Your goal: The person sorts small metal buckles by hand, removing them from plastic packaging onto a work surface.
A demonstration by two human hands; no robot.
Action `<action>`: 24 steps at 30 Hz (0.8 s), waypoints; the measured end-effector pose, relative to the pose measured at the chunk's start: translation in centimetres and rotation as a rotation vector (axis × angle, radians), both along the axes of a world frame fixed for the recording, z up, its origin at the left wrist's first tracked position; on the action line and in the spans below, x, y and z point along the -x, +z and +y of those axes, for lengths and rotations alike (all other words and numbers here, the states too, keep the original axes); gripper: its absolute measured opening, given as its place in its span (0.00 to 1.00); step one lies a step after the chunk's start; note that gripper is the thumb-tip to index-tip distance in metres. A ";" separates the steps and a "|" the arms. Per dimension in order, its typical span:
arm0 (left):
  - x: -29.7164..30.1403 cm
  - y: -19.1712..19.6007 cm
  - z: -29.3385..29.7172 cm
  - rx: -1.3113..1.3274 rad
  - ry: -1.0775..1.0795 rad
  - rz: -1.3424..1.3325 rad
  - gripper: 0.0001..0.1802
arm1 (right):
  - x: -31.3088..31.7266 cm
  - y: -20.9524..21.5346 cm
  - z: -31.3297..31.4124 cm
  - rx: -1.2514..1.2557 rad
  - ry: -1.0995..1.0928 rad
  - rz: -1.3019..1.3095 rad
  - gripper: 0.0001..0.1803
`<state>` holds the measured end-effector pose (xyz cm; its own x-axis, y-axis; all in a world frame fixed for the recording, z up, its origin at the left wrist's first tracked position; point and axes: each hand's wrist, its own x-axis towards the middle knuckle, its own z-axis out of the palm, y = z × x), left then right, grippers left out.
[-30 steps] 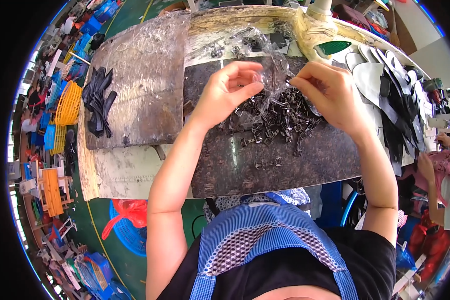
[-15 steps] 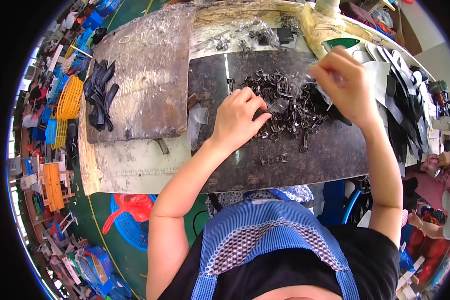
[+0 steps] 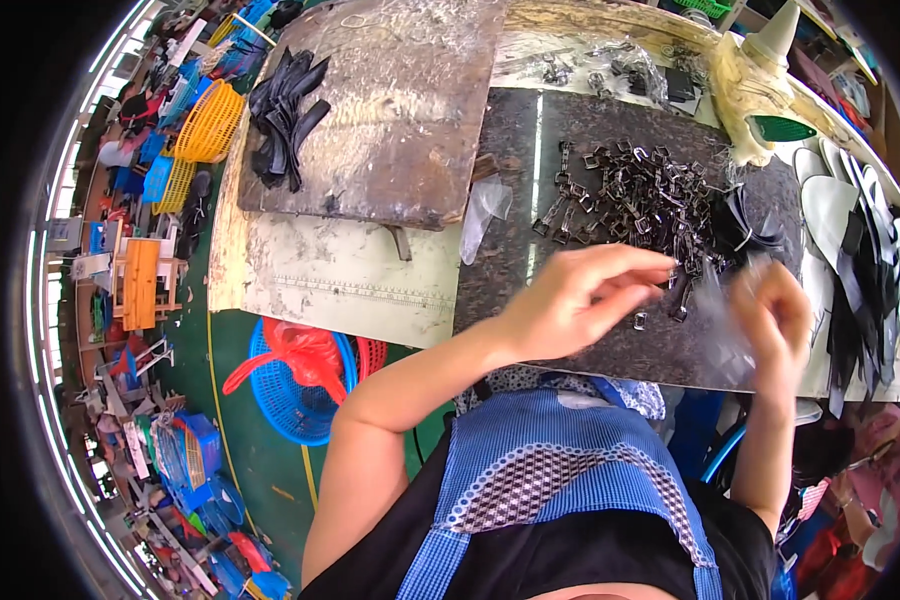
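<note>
A pile of small dark metal buckles [image 3: 660, 195] lies on the dark board [image 3: 510, 130]. My left hand [image 3: 580, 300] is over the board just in front of the pile, its thumb and forefinger apart, with nothing visible between them. To its right, my right hand [image 3: 778, 310] is curled and smeared by motion. A blurred clear plastic bag [image 3: 718, 315] hangs from its fingers over the front of the board. One loose buckle [image 3: 640, 321] rests beside my left fingertips. Right of the pile is a bundle of black strips [image 3: 740, 220], tied with something pale.
A worn raised board [image 3: 400, 120] carries more black strips [image 3: 288, 115] at the left. White and black flat pieces [image 3: 850, 240] are stacked at the right. A wrapped machine part [image 3: 755, 95] stands behind. Below the table edge is a blue basket [image 3: 295, 405] with a red bag.
Both hands have moved from the pile toward me, the right one bringing the clear bag along. The pile and the black bundle are now uncovered. The whole view has shifted.
</note>
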<state>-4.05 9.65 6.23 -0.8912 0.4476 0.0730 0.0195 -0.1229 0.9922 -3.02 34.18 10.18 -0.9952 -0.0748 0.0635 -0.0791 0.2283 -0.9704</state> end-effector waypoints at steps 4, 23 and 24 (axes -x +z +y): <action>1.8 -0.9 -9.1 1.108 0.518 0.792 0.19 | -7.5 -1.9 6.1 0.083 0.039 -0.275 0.14; -6.4 -4.5 10.6 0.172 -0.622 0.719 0.25 | -11.2 -4.1 9.0 0.016 -0.300 -0.167 0.08; -5.9 -4.4 10.5 0.175 -0.622 0.727 0.25 | -10.2 -3.4 8.8 0.006 -0.314 -0.057 0.07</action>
<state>1.85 20.19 1.85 -0.2552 0.8804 0.3998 0.6163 -0.1705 0.7688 7.19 42.95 6.75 -0.9714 0.2373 0.0068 0.0488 0.2276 -0.9725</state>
